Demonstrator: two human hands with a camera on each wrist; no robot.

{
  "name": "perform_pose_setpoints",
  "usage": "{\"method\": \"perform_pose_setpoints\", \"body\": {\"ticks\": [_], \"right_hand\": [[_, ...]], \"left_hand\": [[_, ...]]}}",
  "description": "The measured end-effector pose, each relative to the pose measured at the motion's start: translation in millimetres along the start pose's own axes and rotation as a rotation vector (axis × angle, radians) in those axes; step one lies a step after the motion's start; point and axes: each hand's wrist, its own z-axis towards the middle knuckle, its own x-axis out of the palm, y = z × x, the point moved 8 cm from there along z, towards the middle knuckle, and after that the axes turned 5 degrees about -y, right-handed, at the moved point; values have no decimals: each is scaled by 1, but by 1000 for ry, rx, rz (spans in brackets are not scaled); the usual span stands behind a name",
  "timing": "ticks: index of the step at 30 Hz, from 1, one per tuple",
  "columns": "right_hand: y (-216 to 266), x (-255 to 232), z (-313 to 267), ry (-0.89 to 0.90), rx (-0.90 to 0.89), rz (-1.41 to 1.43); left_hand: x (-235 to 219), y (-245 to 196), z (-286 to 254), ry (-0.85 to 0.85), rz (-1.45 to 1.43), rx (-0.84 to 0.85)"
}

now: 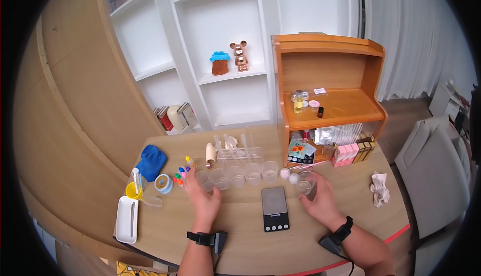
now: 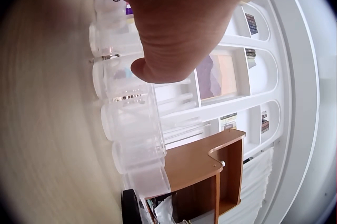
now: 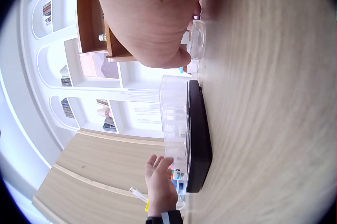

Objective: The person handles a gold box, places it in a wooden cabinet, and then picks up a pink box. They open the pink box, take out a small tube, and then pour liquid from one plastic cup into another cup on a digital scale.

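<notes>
My left hand (image 1: 201,197) lies on the wooden table (image 1: 240,241) with relaxed fingers at the left end of a row of clear plastic cups (image 1: 238,176). The left wrist view shows its thumb (image 2: 152,68) close beside that row of cups (image 2: 129,118), gripping none. My right hand (image 1: 320,201) grips a clear cup (image 1: 305,182) just right of the black digital scale (image 1: 275,208). In the right wrist view that cup (image 3: 197,38) sits at the thumb, with the scale (image 3: 199,129) and the left hand (image 3: 159,179) beyond it.
A test tube rack (image 1: 239,152) stands behind the cups. An orange wooden shelf unit (image 1: 328,90) with jars and boxes stands at the back right. At the left are a blue cloth (image 1: 152,162), coloured dropper bottles (image 1: 181,174), tape roll (image 1: 164,183), yellow funnel (image 1: 133,191) and white tray (image 1: 127,219). A crumpled tissue (image 1: 379,188) lies at right.
</notes>
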Motion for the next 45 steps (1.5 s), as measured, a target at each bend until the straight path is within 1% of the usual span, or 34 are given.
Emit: {"method": "perform_pose_setpoints", "body": {"ticks": [4,10,12,14,15,18,19,20,21,22,24,25,26,27,29,30,32,33,34,35,36,37,38,39,40,41,42,43,44,45], "right_hand": [[0,2,0,2,-4,-11],[3,0,-1,4,-18,-19],[2,3,-1,-11,-19,-30],[-5,10,-4,-10,-65,-57],[-7,11,-4,1,-54,-32],[2,1,-1,-4,14,39],[1,-8,0,-46,33,16],[1,-8,0,-11,45,32],[2,-8,0,30,52,54],[3,-14,1,8,55,47],[9,-26,2,-36,7,-111],[8,-32,3,-40,4,-117],[8,-42,6,-70,-64,-98],[11,-55,6,-93,-134,-77],[3,-90,4,-88,-131,-127],[-7,-112,5,-85,-129,-277],[-32,-154,-3,-71,-122,-617],[-44,-173,-4,-68,-122,-804],[-46,-190,-5,36,-3,-807],[-65,-201,-11,145,68,-867],[-95,-205,-20,206,77,-885],[-100,-207,-25,272,142,-845],[-110,-206,-30,294,112,-850],[-119,-204,-37,282,48,-768],[-120,-201,-38,267,-9,-682],[-104,-191,-36,279,-24,-681],[-94,-187,-40,261,106,-743],[-83,-183,-44,241,235,-804],[-72,-175,-46,249,222,-806],[-57,-161,-51,288,106,-694]], "left_hand": [[0,-8,-1,17,1,-5],[3,-14,-2,19,-26,44],[2,-14,-3,-37,45,117],[2,-8,-5,-45,4,110],[3,-7,-6,-42,-17,98],[-5,-7,-5,-138,-54,134],[-9,-10,-4,-173,-80,135],[-10,-16,-4,-162,-110,159],[-15,-17,-5,-199,-90,148],[-22,-20,-3,-240,-66,132],[-26,-29,-4,-273,-67,133],[-31,-31,-5,-316,-171,92],[-35,-30,-7,-360,-272,47],[-37,-31,-8,-366,-272,38],[-43,-34,-10,-372,-272,31],[-45,-34,-11,-385,-263,6],[-40,-37,-13,-308,-395,8],[-36,-39,-15,-274,-412,21],[-33,-43,-15,-243,-429,36],[-32,-55,-15,-205,-467,55],[-31,-69,-15,-165,-510,79],[-27,-78,-16,-118,-522,109],[-23,-86,-19,-66,-539,142],[-23,-88,-21,-83,-528,120],[-16,-95,-23,6,-535,136],[-10,-100,-25,97,-542,155],[-11,-99,-25,87,-536,144],[-5,-99,-26,161,-524,132],[2,-98,-28,236,-512,121],[3,-96,-30,230,-508,112]]}}
